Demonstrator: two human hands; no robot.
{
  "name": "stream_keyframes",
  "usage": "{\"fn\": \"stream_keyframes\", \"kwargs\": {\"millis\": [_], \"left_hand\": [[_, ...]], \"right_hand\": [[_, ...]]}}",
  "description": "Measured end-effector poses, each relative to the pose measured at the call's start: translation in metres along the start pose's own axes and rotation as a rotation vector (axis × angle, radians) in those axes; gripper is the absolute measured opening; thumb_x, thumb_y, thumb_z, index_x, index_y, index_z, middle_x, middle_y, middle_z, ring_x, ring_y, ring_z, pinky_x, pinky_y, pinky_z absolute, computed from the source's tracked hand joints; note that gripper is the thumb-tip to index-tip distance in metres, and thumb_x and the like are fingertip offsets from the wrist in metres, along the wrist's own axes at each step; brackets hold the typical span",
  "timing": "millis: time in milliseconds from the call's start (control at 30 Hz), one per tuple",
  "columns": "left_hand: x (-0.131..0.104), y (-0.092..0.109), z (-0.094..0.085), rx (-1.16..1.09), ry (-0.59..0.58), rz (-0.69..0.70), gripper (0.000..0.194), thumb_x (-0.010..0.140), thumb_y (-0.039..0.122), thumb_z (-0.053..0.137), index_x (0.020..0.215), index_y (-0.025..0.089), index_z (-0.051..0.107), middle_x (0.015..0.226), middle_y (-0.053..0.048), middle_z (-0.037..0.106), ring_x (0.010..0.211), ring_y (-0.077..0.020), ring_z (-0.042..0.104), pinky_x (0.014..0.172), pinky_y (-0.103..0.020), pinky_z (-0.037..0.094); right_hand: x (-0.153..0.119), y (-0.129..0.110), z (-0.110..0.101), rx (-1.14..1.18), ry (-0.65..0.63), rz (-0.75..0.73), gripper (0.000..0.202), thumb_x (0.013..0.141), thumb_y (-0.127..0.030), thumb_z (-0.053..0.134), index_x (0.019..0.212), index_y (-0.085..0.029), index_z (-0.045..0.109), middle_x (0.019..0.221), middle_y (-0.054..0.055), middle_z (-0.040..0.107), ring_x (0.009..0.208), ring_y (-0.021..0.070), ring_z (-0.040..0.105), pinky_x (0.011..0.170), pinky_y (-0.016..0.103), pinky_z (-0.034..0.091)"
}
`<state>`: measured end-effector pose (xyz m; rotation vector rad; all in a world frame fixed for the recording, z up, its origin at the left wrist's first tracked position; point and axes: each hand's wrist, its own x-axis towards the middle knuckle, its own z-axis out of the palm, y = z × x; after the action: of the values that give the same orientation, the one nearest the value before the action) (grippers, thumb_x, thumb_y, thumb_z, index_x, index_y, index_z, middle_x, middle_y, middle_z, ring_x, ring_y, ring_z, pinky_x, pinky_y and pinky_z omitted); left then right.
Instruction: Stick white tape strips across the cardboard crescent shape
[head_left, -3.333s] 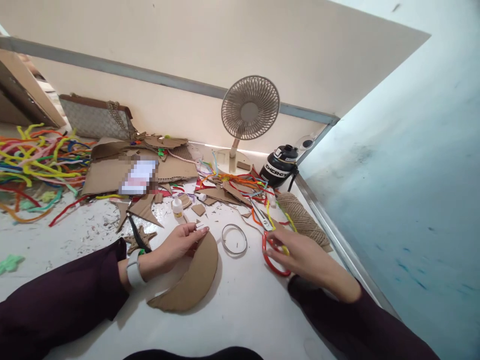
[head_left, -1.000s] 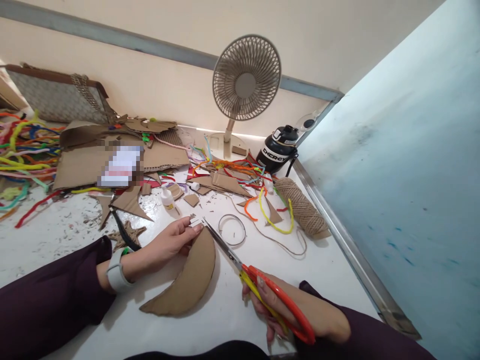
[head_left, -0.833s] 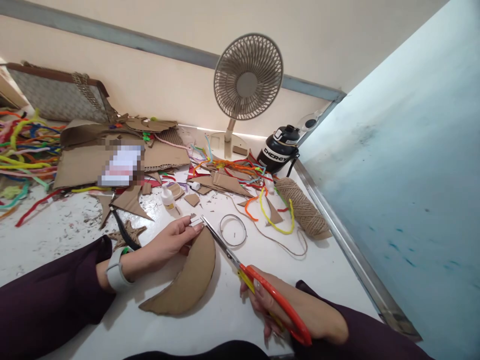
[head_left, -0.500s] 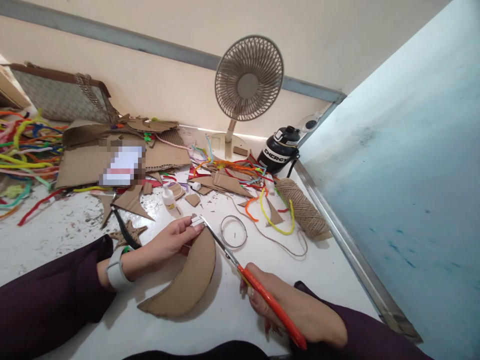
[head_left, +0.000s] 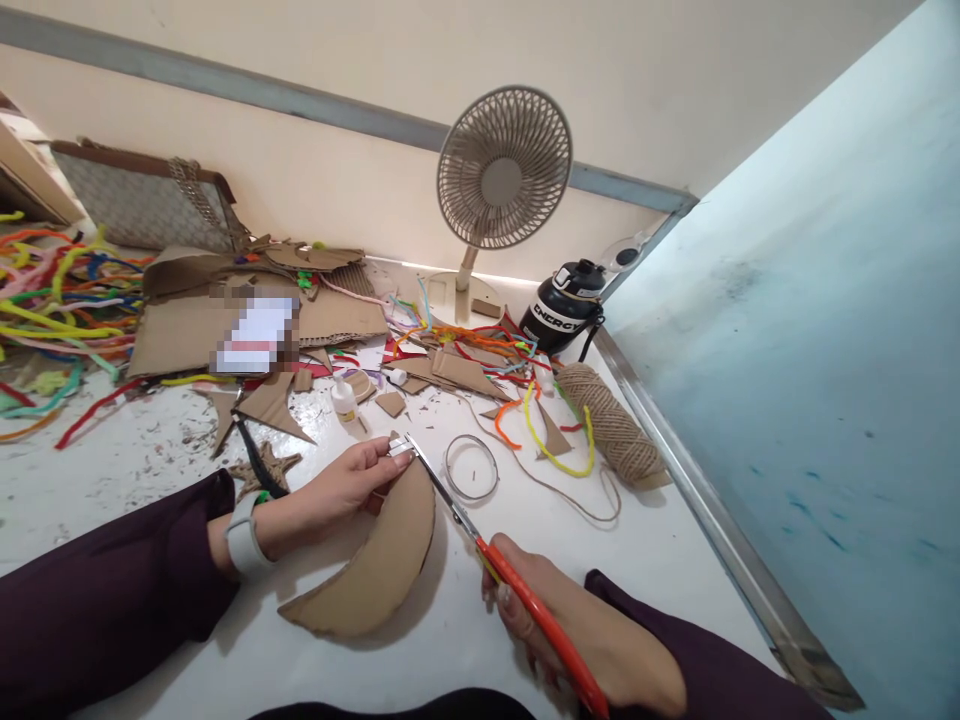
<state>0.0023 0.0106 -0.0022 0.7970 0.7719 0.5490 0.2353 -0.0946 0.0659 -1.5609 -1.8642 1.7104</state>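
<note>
A crescent-shaped piece of cardboard (head_left: 375,570) is pinched near its upper tip by my left hand (head_left: 356,480). Its lower tip points left, just above the white table. In my right hand (head_left: 547,620) is a pair of scissors (head_left: 517,580) with long red handles. The narrow metal blades reach up and left to a small white patch on the crescent's tip, beside my left thumb. Whether the blades have cardboard between them I cannot make out. A thin ring (head_left: 471,467) lies just right of the blades.
Behind my left hand stand a small glue bottle (head_left: 345,402) and cardboard scraps (head_left: 277,405). A twine roll (head_left: 611,420), a black bottle (head_left: 561,308) and a fan (head_left: 504,168) are farther back. Colourful pipe cleaners (head_left: 60,300) pile up at left; a wall (head_left: 825,400) bounds the right.
The whole view has shifted slightly, so things appear a little lower and farther right. Both hands keep nearly the same hold on the cardboard and the scissors.
</note>
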Motion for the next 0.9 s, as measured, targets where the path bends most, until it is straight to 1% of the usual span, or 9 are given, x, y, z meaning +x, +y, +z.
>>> {"fn": "stream_keyframes", "kwargs": {"millis": [100,267,367,433,500,600,700,767,900], "left_hand": [[0.002,-0.003,-0.002,-0.016,-0.022,0.001,0.028,0.081,0.042,0.070,0.089,0.019,0.058,0.077,0.001,0.062,0.063,-0.0095,0.060,0.054,-0.018,0.047],[0.004,-0.007,-0.006,-0.014,-0.043,0.003,0.026,0.082,0.042,0.069,0.089,0.019,0.059,0.078,0.000,0.063,0.064,-0.0097,0.061,0.054,-0.018,0.047],[0.005,-0.007,-0.007,-0.006,-0.063,0.003,0.026,0.084,0.042,0.067,0.093,0.019,0.059,0.081,-0.001,0.064,0.066,-0.0102,0.062,0.055,-0.018,0.048],[0.005,-0.007,-0.007,0.006,-0.074,0.001,0.028,0.084,0.042,0.067,0.096,0.018,0.059,0.084,-0.003,0.065,0.069,-0.0113,0.063,0.056,-0.019,0.049],[0.005,-0.007,-0.008,0.014,-0.078,0.001,0.029,0.084,0.043,0.066,0.099,0.018,0.059,0.088,-0.004,0.065,0.071,-0.0120,0.063,0.057,-0.020,0.050],[0.005,-0.007,-0.008,0.018,-0.067,0.012,0.030,0.084,0.043,0.066,0.101,0.019,0.059,0.085,-0.002,0.064,0.068,-0.0111,0.062,0.056,-0.019,0.048],[0.005,-0.007,-0.007,0.002,-0.051,0.031,0.027,0.083,0.041,0.068,0.095,0.018,0.059,0.079,0.000,0.062,0.065,-0.0095,0.060,0.054,-0.017,0.046],[0.005,-0.007,-0.006,-0.017,-0.053,0.030,0.027,0.082,0.040,0.069,0.094,0.018,0.059,0.079,0.000,0.063,0.065,-0.0095,0.061,0.055,-0.017,0.046],[0.004,-0.005,-0.005,-0.055,-0.037,0.016,0.026,0.080,0.037,0.073,0.094,0.019,0.060,0.080,0.001,0.064,0.067,-0.0095,0.062,0.058,-0.018,0.049]], "right_hand": [[0.000,0.003,0.003,0.065,-0.019,0.082,0.055,0.089,-0.072,0.032,0.093,-0.019,0.042,0.071,-0.002,0.045,0.045,0.0052,0.036,0.037,0.018,0.033],[0.000,0.010,0.008,0.131,-0.044,0.140,0.061,0.083,-0.080,0.028,0.095,-0.021,0.040,0.069,-0.004,0.043,0.041,0.0038,0.040,0.035,0.016,0.031],[0.000,0.013,0.009,0.238,-0.015,0.160,0.065,0.080,-0.082,0.031,0.097,-0.021,0.044,0.064,-0.006,0.042,0.042,0.0041,0.040,0.039,0.016,0.036],[0.001,0.017,0.009,0.375,-0.011,0.159,0.070,0.077,-0.085,0.031,0.099,-0.021,0.048,0.061,-0.007,0.040,0.041,0.0046,0.038,0.044,0.018,0.042],[0.003,0.022,0.008,0.535,-0.041,0.149,0.073,0.074,-0.087,0.031,0.098,-0.021,0.051,0.059,-0.007,0.040,0.041,0.0049,0.036,0.051,0.022,0.048],[0.008,0.029,0.005,0.709,-0.084,0.123,0.074,0.074,-0.088,0.028,0.092,-0.021,0.055,0.058,-0.006,0.042,0.039,0.0050,0.037,0.055,0.025,0.052],[0.012,0.032,0.001,0.774,-0.121,0.101,0.075,0.074,-0.089,0.024,0.086,-0.021,0.055,0.055,-0.006,0.042,0.035,0.0053,0.036,0.049,0.025,0.050],[0.014,0.031,-0.002,0.779,-0.146,0.066,0.075,0.074,-0.089,0.025,0.086,-0.021,0.054,0.055,-0.006,0.043,0.034,0.0049,0.035,0.047,0.025,0.049],[0.017,0.022,-0.009,0.785,-0.206,0.012,0.078,0.067,-0.093,0.026,0.085,-0.022,0.053,0.054,-0.007,0.044,0.031,0.0043,0.031,0.046,0.026,0.048]]}}
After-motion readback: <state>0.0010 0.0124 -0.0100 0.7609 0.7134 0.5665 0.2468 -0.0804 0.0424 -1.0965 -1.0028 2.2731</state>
